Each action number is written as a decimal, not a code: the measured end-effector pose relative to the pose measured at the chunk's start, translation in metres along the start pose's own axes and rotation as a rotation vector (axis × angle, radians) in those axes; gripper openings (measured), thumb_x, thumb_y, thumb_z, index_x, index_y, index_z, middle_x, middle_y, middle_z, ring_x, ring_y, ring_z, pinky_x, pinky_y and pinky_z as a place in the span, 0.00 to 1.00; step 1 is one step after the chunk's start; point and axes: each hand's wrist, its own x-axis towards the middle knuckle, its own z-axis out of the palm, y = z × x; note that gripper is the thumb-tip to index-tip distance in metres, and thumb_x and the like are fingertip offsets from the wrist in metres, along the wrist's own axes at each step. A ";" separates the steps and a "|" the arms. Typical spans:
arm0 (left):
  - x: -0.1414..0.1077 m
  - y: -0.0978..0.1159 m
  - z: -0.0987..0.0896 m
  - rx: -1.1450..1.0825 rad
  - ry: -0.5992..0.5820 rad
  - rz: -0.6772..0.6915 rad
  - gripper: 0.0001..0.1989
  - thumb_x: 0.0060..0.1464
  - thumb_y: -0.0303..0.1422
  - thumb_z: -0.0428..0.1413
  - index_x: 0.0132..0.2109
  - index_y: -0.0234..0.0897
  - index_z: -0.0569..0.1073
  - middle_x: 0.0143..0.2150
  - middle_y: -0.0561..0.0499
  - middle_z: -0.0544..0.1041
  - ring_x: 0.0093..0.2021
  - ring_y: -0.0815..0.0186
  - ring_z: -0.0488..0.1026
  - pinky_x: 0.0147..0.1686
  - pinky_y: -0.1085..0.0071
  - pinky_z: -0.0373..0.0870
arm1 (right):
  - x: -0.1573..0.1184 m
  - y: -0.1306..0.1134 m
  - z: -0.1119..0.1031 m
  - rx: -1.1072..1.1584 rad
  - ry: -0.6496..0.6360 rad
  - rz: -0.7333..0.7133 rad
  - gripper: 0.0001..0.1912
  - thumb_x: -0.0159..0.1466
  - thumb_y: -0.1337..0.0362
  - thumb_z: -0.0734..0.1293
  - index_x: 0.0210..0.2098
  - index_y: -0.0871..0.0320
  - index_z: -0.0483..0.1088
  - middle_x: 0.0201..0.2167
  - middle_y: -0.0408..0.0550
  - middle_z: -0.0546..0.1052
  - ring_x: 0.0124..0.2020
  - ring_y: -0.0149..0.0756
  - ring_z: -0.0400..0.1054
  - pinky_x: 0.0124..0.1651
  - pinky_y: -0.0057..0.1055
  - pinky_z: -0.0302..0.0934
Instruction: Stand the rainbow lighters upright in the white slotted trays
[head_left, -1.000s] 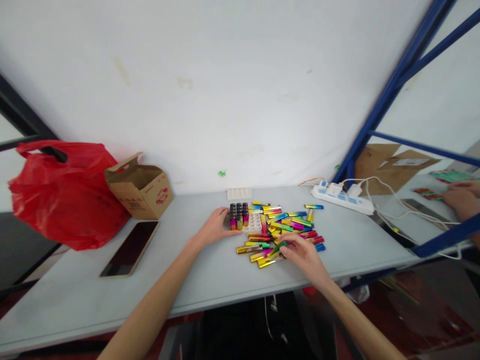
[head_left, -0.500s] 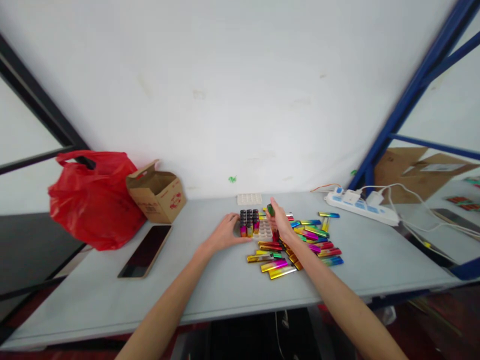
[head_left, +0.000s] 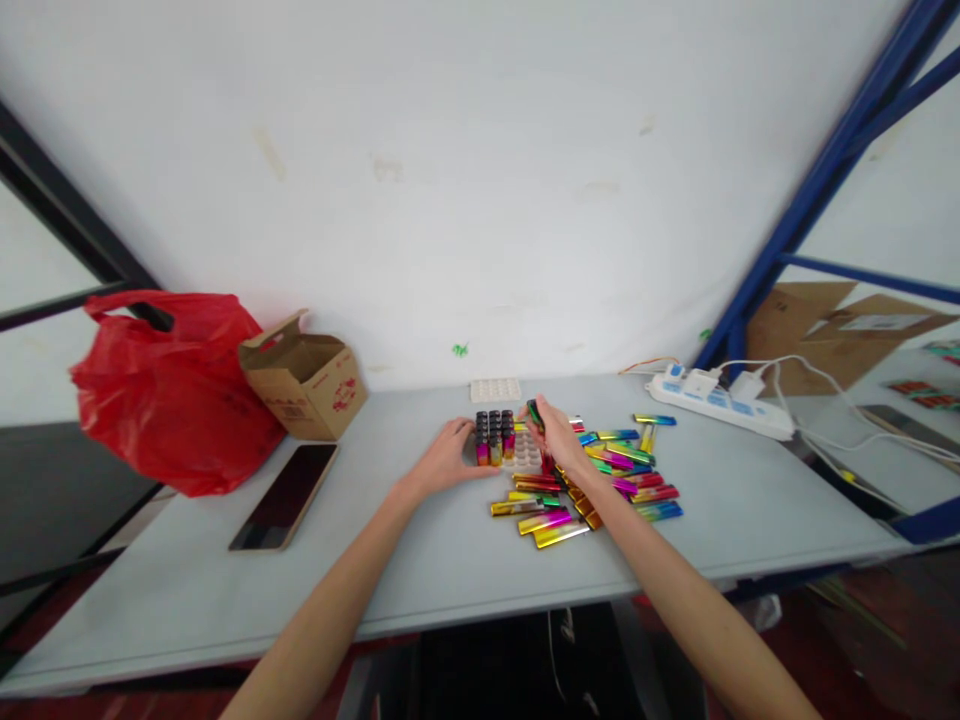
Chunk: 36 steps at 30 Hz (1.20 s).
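My left hand (head_left: 446, 460) spreads wide beside the white tray's (head_left: 528, 454) upright black-topped lighters (head_left: 494, 437); my right hand (head_left: 561, 438) pinches a green lighter (head_left: 534, 412) by its back right (touching, I can't tell). Worktop (head_left: 405, 590) stretches toward the phone (head_left: 286, 498).

Glossy lighters (head_left: 544, 521), matt cardboard box (head_left: 309, 395)

my left forearm (head_left: 334, 592) reaches forward, inward | my left hand (head_left: 442, 458) curved, thumb (head_left: 484, 470) spread from fingers (head_left: 457, 428) | my right forearm (head_left: 660, 560) slants leftward | my right hand (head_left: 559, 440) gripping, fingers bent
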 end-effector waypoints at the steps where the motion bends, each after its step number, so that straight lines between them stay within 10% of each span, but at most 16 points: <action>1: 0.000 0.000 0.000 0.000 0.001 0.002 0.42 0.46 0.62 0.69 0.60 0.39 0.76 0.59 0.38 0.79 0.61 0.42 0.74 0.64 0.47 0.72 | -0.002 -0.001 -0.002 -0.061 -0.011 -0.061 0.36 0.70 0.29 0.55 0.41 0.55 0.73 0.22 0.38 0.63 0.21 0.32 0.57 0.25 0.30 0.54; 7: -0.001 -0.001 0.002 -0.019 0.019 0.004 0.43 0.46 0.62 0.70 0.60 0.38 0.76 0.59 0.37 0.78 0.60 0.42 0.75 0.63 0.47 0.72 | -0.014 -0.009 -0.010 -0.546 0.045 -0.472 0.24 0.74 0.40 0.63 0.40 0.55 0.75 0.41 0.53 0.77 0.46 0.46 0.72 0.55 0.43 0.67; 13: 0.000 0.000 0.002 -0.028 0.014 0.013 0.43 0.47 0.61 0.70 0.61 0.38 0.76 0.59 0.36 0.78 0.60 0.42 0.75 0.63 0.46 0.71 | -0.016 -0.009 -0.009 -0.580 -0.086 -0.440 0.21 0.74 0.44 0.65 0.44 0.54 0.76 0.30 0.48 0.80 0.31 0.41 0.74 0.41 0.38 0.69; 36: 0.000 0.002 0.001 -0.023 0.008 -0.005 0.42 0.46 0.62 0.70 0.59 0.38 0.76 0.59 0.37 0.78 0.60 0.42 0.74 0.64 0.47 0.71 | -0.020 -0.010 -0.020 -0.550 -0.345 -0.362 0.24 0.70 0.40 0.69 0.39 0.55 0.79 0.32 0.47 0.82 0.33 0.40 0.75 0.39 0.34 0.65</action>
